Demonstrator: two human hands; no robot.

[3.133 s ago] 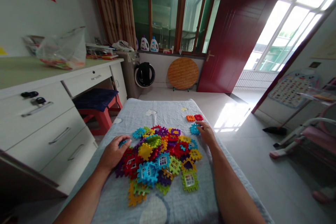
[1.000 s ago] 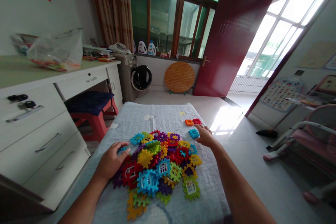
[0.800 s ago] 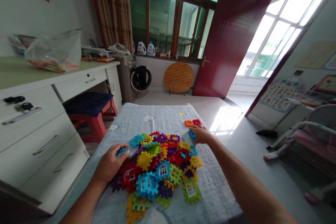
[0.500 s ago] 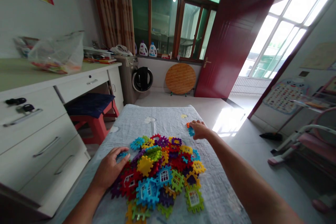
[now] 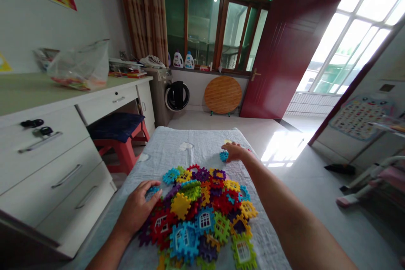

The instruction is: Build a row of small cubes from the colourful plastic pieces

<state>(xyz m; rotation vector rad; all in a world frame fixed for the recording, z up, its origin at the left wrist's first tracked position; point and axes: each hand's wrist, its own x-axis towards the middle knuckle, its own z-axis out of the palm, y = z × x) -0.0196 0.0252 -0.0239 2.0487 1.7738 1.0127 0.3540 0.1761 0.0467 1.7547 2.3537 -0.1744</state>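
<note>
A heap of plastic interlocking building pieces in red, blue, green, yellow, purple and orange lies on the cloth-covered table. My left hand rests at the heap's left edge, its thumb and fingers curled around a blue piece. Beyond the heap, toward the table's right edge, my right hand grips a small, roundish blue piece at its fingertips. Part of that piece is covered by the fingers. Just behind the right wrist a bit of red shows, too small to name.
The pale blue cloth covers the table. At left stand a white drawer desk and a red stool with a dark cushion. A washing machine, a round wooden board and a dark red door are farther back.
My right hand has shifted left with the blue piece, and the orange bit beside it no longer shows. The left hand keeps its place at the heap. The view has swung slightly left.
</note>
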